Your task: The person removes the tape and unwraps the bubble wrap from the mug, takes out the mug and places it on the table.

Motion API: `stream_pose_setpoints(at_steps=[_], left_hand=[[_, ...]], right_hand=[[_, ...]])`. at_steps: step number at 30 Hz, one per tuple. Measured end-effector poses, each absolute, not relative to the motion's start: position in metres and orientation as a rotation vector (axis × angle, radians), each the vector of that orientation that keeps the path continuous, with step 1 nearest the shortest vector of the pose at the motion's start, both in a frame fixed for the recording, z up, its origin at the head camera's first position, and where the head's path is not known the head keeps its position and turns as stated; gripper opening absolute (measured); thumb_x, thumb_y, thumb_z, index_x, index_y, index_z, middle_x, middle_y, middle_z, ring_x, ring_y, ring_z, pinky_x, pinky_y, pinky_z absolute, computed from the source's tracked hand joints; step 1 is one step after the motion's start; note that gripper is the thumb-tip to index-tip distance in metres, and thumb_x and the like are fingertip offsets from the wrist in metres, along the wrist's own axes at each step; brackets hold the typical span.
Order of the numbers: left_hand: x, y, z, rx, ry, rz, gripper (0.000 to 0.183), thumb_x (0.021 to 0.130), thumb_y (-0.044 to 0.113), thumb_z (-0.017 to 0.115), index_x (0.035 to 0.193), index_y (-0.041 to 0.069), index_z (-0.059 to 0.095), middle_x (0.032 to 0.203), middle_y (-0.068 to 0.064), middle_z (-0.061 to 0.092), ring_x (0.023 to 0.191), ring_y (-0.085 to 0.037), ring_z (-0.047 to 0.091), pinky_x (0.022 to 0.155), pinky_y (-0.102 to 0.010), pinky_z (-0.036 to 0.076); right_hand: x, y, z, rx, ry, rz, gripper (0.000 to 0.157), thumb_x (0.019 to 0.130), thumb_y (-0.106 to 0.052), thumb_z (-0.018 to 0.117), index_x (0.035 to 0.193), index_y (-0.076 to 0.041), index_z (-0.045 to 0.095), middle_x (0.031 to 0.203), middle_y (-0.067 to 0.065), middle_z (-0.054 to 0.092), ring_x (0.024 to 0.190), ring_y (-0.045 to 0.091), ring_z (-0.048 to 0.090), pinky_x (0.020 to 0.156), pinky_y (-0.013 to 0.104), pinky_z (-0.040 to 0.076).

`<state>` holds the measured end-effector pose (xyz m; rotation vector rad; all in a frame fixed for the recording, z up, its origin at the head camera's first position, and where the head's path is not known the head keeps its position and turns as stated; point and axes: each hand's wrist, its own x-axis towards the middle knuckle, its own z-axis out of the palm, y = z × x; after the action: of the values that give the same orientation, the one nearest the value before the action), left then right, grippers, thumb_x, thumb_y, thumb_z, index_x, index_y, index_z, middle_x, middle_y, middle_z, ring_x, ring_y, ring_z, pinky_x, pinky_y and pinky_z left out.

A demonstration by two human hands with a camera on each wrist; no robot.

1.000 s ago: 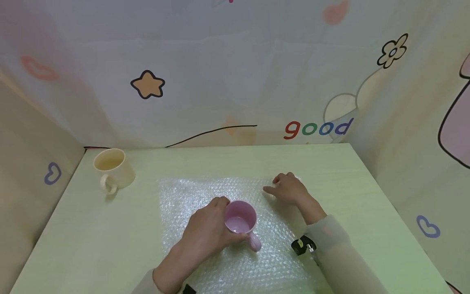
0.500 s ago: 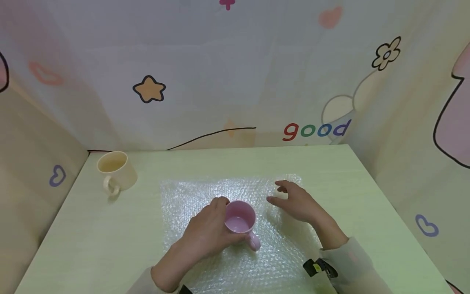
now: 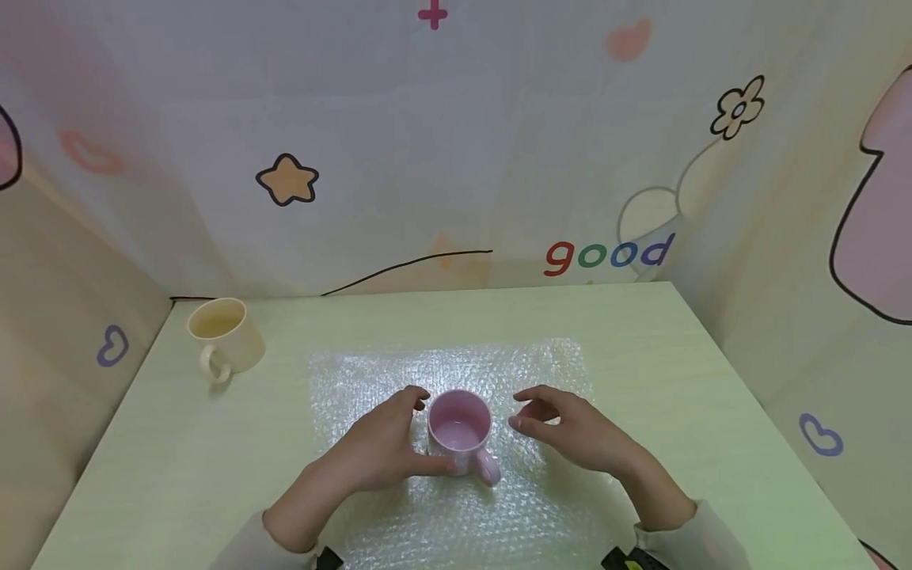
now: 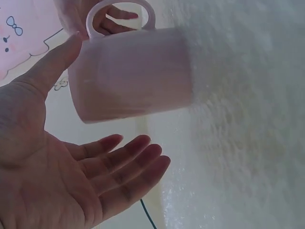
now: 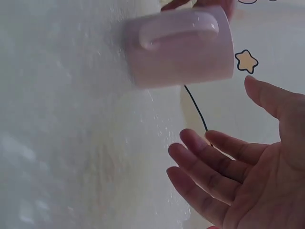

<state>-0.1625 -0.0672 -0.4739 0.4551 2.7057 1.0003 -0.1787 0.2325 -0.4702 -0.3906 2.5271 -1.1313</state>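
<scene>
A pink mug [image 3: 459, 427] stands upright on a sheet of bubble wrap [image 3: 527, 499], its handle pointing toward the front right. My left hand [image 3: 378, 443] is spread at the mug's left side, its thumb tip at the front of the mug; in the left wrist view the fingers [image 4: 128, 171] are apart from the pink wall. To the right of the mug, my right hand [image 3: 580, 427] hovers over the bubble wrap with fingers relaxed and nothing in them. The right wrist view shows a gap between its fingers [image 5: 205, 176] and the mug.
A cream mug [image 3: 226, 336] stands at the back left of the pale table [image 3: 142, 467], off the bubble wrap. Printed curtains [image 3: 399, 174] rise behind the table and along both sides.
My left hand has loosened from the pink mug, its fingers drawing away to the left. My right hand has come back from the wrap's far right corner toward the front, beside the mug.
</scene>
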Motion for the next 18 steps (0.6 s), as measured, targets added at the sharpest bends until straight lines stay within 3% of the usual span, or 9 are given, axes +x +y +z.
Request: stream_pose_setpoints(at_steps=[9, 18], left_hand=[[-0.167, -0.068, -0.484, 0.529, 2.639, 1.094, 0.087, 0.069, 0.049, 0.094, 0.137, 0.012, 0.054, 0.134, -0.009, 0.066, 0.128, -0.033, 0.063, 0.099, -0.055, 0.055], [-0.17, -0.062, -0.488, 0.579, 2.621, 1.138, 0.086, 0.068, 0.047, 0.095, 0.132, 0.011, 0.05, 0.128, -0.012, 0.069, 0.12, -0.031, 0.068, 0.098, -0.052, 0.056]], right_hand=[[-0.153, 0.213, -0.481, -0.529, 2.419, -1.215, 0.02, 0.097, -0.038, 0.073, 0.107, -0.022, 0.07, 0.103, -0.002, 0.071, 0.095, 0.019, 0.066, 0.075, 0.031, 0.055], [-0.146, 0.2, -0.488, -0.565, 2.393, -1.247, 0.016, 0.095, -0.041, 0.074, 0.095, -0.025, 0.071, 0.091, -0.001, 0.07, 0.081, 0.016, 0.065, 0.066, 0.027, 0.053]])
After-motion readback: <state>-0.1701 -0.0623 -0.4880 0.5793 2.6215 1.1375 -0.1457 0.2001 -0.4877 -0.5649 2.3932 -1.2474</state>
